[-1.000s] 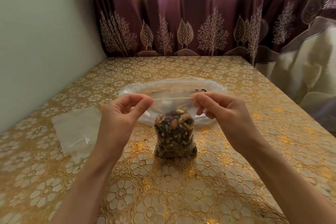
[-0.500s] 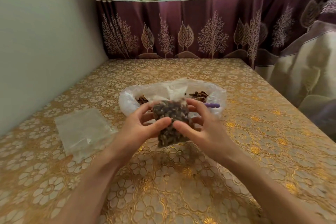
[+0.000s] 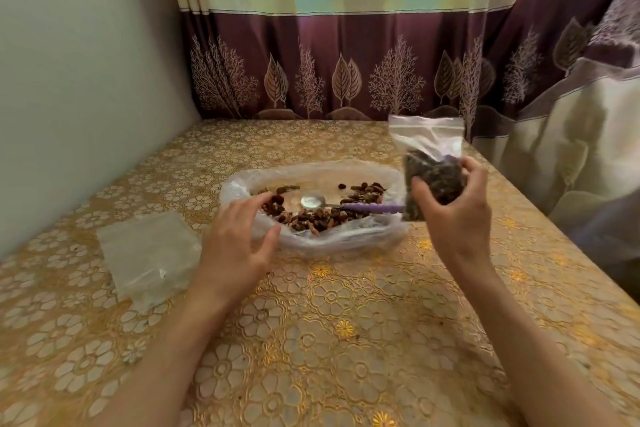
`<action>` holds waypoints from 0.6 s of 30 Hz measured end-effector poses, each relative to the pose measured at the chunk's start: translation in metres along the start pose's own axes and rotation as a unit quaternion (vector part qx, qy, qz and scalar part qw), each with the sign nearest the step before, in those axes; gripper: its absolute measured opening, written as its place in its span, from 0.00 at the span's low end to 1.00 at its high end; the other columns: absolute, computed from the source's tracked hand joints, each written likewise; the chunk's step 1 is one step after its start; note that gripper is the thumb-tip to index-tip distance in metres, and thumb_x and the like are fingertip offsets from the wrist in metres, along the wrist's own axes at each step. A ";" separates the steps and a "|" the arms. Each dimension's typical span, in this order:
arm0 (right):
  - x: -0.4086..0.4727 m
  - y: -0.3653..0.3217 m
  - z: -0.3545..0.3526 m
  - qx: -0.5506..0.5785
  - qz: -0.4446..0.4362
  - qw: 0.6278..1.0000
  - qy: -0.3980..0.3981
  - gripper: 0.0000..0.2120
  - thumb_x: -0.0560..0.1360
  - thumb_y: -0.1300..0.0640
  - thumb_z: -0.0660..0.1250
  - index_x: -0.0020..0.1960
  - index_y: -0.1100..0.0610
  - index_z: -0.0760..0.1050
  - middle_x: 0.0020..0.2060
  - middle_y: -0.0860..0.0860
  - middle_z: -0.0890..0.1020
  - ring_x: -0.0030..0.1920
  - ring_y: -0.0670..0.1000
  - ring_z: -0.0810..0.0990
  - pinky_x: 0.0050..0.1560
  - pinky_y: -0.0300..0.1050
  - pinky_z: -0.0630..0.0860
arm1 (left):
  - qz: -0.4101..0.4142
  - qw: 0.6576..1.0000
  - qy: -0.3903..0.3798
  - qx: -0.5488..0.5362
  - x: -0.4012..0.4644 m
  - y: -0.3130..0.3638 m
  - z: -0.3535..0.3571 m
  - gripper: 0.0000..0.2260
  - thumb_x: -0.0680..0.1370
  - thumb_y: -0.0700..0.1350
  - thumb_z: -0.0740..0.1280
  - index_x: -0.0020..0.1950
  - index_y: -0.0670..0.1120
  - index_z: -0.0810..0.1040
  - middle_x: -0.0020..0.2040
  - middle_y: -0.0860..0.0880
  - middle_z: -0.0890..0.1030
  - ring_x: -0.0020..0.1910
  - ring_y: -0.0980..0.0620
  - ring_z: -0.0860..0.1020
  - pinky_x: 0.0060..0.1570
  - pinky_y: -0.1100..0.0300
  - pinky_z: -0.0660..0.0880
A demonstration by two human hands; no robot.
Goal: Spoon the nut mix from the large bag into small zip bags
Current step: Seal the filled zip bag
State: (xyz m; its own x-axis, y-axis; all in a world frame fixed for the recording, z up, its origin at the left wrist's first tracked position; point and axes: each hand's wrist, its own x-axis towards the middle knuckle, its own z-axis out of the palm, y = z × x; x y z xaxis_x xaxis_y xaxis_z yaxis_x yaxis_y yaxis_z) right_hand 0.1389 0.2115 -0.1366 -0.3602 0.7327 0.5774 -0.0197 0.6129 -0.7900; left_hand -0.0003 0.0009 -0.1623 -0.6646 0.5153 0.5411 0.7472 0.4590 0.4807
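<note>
My right hand (image 3: 457, 215) grips a small zip bag (image 3: 431, 163) filled with nut mix and holds it upright above the table, right of the large bag. The large clear bag (image 3: 346, 239) lies open in the middle of the table with nut mix (image 3: 322, 215) spread inside. A spoon with a purple handle (image 3: 367, 207) lies in it, bowl to the left. My left hand (image 3: 235, 236) hovers at the large bag's left edge, fingers relaxed and spread, holding nothing.
A small stack of flat clear zip bags (image 3: 149, 253) lies on the table to the left. The gold floral tablecloth (image 3: 329, 322) covers the table. A wall stands on the left, a maroon curtain (image 3: 346, 73) at the back and right.
Both hands held the filled small bag in front of the large bag. Now my left hand has let go, and my right hand has carried the bag up and to the right.
</note>
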 end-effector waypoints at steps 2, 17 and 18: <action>0.010 0.023 -0.006 -0.098 0.041 0.994 0.026 0.29 0.73 0.50 0.69 0.68 0.58 0.62 0.55 0.56 0.77 0.51 0.57 0.78 0.48 0.51 0.77 | -0.049 0.995 -0.041 0.078 0.001 -0.009 0.001 0.27 0.76 0.53 0.61 0.74 0.53 0.58 0.72 0.52 0.61 0.72 0.52 0.57 0.69 0.49 0.57; 0.006 0.042 0.000 -0.327 0.024 0.945 -0.010 0.31 0.77 0.44 0.61 0.73 0.61 0.61 0.71 0.61 0.64 0.71 0.60 0.62 0.70 0.61 0.57 | -0.062 0.996 -0.039 0.051 0.001 -0.006 -0.002 0.25 0.77 0.47 0.64 0.72 0.53 0.62 0.74 0.51 0.59 0.73 0.51 0.54 0.71 0.46 0.55; 0.001 0.033 0.004 -0.300 -0.030 0.953 0.000 0.27 0.77 0.48 0.63 0.70 0.62 0.65 0.69 0.62 0.67 0.69 0.61 0.64 0.69 0.61 0.60 | -0.055 0.997 -0.030 0.048 0.002 -0.005 -0.004 0.25 0.76 0.45 0.64 0.72 0.53 0.62 0.74 0.50 0.59 0.73 0.51 0.55 0.71 0.46 0.55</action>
State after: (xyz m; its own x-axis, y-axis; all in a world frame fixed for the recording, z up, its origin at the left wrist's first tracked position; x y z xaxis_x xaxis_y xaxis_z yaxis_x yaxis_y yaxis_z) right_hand 0.1340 0.2314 -0.1625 -0.3751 0.6913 0.6175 0.4971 0.7123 -0.4955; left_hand -0.0049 -0.0032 -0.1610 -0.7438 0.4982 0.4455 0.6678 0.5810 0.4653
